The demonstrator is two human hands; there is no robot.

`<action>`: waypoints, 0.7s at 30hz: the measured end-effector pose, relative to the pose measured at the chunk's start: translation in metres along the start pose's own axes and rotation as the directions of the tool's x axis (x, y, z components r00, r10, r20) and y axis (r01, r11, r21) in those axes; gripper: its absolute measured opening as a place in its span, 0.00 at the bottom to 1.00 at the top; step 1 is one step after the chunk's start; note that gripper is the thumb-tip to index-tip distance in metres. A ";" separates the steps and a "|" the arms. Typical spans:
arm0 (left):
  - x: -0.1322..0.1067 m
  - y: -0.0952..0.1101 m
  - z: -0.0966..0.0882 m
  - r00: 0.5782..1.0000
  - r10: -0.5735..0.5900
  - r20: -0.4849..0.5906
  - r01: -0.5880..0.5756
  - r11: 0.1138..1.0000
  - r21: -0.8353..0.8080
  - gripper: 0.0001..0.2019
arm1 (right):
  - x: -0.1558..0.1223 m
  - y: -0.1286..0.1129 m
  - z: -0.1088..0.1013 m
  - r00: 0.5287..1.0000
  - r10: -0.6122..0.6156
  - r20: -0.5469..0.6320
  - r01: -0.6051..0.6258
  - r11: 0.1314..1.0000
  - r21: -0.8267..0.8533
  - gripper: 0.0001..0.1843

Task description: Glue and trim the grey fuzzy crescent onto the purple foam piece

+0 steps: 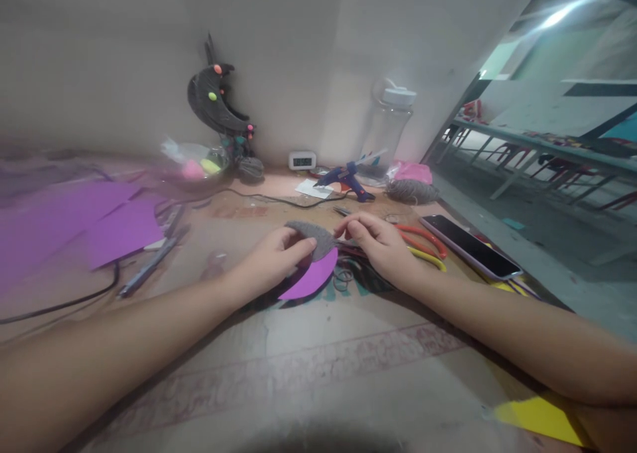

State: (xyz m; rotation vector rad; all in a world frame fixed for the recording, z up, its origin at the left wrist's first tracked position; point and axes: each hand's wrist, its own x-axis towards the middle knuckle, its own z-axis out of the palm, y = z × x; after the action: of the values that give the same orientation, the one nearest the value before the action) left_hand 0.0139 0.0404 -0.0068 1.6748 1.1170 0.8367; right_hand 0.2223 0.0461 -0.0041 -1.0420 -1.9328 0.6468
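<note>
My left hand (276, 257) lies on a purple foam crescent (312, 277) and pinches the grey felt piece (314, 235) that sits on top of it. The right hand (379, 242) has its fingers curled together at the felt's right end, pinching something I cannot make out. Beside the right hand lie red-handled and yellow-handled scissors (425, 247).
Purple foam sheets (114, 227) lie at left with a black cable (74, 300). A blue glue gun (346, 178), small clock (302, 160), water bottle (391, 125), grey yarn (412, 190) and dark crescent ornament (216, 101) stand by the wall. A phone (470, 246) lies right; yellow foam (540, 416) front right.
</note>
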 end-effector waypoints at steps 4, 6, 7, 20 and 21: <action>-0.001 -0.001 0.001 0.999 -0.009 0.046 0.010 1.000 -0.021 0.12 | -0.001 -0.005 0.002 0.990 0.089 0.108 -0.087 0.996 -0.023 0.15; -0.002 -0.002 0.001 0.997 -0.029 0.077 0.031 0.999 -0.022 0.12 | 0.000 -0.005 0.003 0.985 0.121 0.123 -0.119 0.993 -0.023 0.16; -0.002 -0.003 0.001 0.996 -0.037 0.087 0.039 0.999 -0.020 0.12 | 0.000 -0.004 0.003 0.982 0.138 0.131 -0.139 0.990 0.001 0.17; -0.010 -0.002 0.003 0.975 0.210 0.066 -0.207 0.977 -0.052 0.09 | 0.003 0.005 0.004 0.967 0.238 0.090 -0.254 0.911 0.325 0.19; -0.012 -0.002 0.003 0.972 0.219 0.080 -0.219 0.976 -0.015 0.09 | 0.003 0.005 0.004 0.968 0.235 0.091 -0.252 0.917 0.309 0.19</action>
State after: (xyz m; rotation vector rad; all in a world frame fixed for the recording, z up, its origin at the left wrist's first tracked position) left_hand 0.0116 0.0291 -0.0102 1.8330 0.8837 0.8999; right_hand 0.2200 0.0511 -0.0089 -1.0734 -1.6802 1.0980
